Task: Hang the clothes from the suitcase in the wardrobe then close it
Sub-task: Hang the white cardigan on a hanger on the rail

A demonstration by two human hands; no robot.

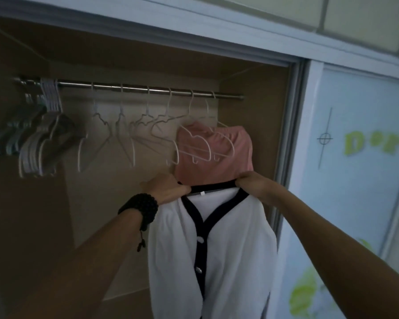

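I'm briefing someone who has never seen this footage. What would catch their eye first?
First, the white cardigan with dark trim, held up at centre by its collar, the left hand and right hand each keeping a grip on one side. Just behind it a pink garment hangs at the right end of the metal rail. Further left, empty white hangers line the rail inside the open wardrobe.
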